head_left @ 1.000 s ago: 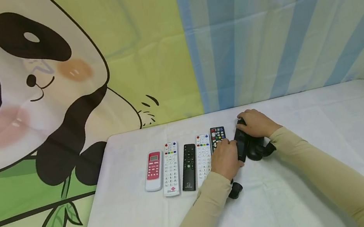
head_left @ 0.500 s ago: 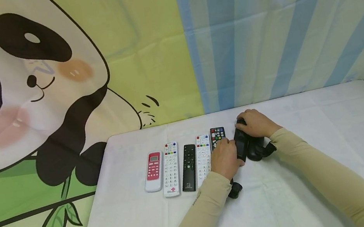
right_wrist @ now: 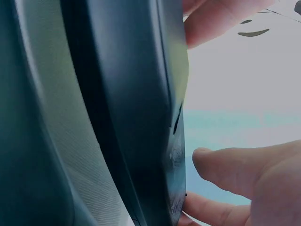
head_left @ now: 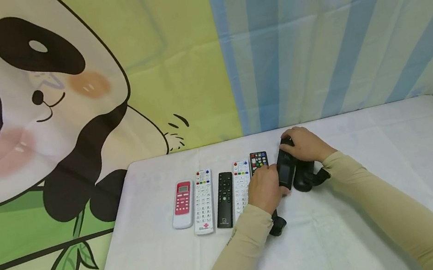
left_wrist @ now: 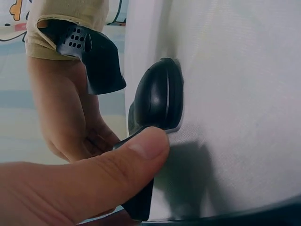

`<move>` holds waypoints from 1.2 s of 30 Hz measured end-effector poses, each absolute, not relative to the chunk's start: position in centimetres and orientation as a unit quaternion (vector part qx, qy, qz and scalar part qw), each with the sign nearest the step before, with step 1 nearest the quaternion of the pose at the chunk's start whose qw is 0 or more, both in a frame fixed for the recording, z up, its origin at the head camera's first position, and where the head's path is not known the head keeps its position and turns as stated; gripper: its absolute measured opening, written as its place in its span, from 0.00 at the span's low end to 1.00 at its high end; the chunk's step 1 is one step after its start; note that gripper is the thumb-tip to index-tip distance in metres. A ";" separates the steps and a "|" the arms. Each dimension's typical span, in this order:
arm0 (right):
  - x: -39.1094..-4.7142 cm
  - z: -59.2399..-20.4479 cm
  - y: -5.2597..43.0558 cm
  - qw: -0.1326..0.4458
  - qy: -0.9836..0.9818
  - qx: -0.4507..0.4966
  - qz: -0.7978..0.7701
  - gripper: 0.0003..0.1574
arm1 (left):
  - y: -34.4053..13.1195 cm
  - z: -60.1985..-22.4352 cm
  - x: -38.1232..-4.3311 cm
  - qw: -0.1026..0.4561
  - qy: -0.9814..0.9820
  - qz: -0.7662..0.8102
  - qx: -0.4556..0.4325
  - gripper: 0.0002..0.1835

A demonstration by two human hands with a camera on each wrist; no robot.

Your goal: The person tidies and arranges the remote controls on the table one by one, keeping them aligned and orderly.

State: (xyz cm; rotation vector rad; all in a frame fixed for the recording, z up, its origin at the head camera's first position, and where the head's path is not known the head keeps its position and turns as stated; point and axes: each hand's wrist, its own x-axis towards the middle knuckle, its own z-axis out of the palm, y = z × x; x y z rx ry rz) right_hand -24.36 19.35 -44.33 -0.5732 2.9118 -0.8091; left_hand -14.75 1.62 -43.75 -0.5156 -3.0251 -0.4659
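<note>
Both hands are on a black oblong device (head_left: 286, 169), which lies tilted at the right end of a row of remotes. My left hand (head_left: 264, 188) pinches its near end, thumb (left_wrist: 150, 143) on one face. My right hand (head_left: 305, 144) grips the far end; in the right wrist view its fingers (right_wrist: 214, 207) reach the side with small printed text. The device's front is hidden. Just right of it sits a rounded black object (head_left: 301, 182), shaped like a computer mouse (left_wrist: 157, 96). A black remote with coloured buttons (head_left: 259, 160) is partly covered by my left hand.
Left of the hands lie a white remote (head_left: 241, 180), a slim black remote (head_left: 224, 199), another white remote (head_left: 203, 202) and a white-and-red remote (head_left: 183, 204). A white cloth (head_left: 146, 257) covers the table. A printed curtain (head_left: 189, 64) rises behind it.
The black device has shifted slightly left and away from me, with both hands on it. The gap between it and the mouse-shaped object has widened. The remotes have stayed put.
</note>
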 end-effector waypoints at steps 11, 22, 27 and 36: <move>-23.8 -43.4 19.3 0.027 0.933 -0.162 -0.321 0.28 | 0.9 -43.2 -14.5 0.036 -0.972 -0.160 -0.169 0.27; -23.0 -43.1 19.0 0.025 0.920 -0.125 -0.371 0.32 | 0.3 -42.1 -13.9 0.046 -0.960 -0.216 -0.170 0.29; -22.8 -43.2 18.9 0.032 0.913 -0.105 -0.393 0.36 | 0.0 -42.0 -13.6 0.047 -0.950 -0.252 -0.176 0.29; -22.4 -43.5 18.6 0.039 0.894 -0.082 -0.439 0.36 | -0.5 -42.1 -13.2 0.041 -0.940 -0.290 -0.172 0.32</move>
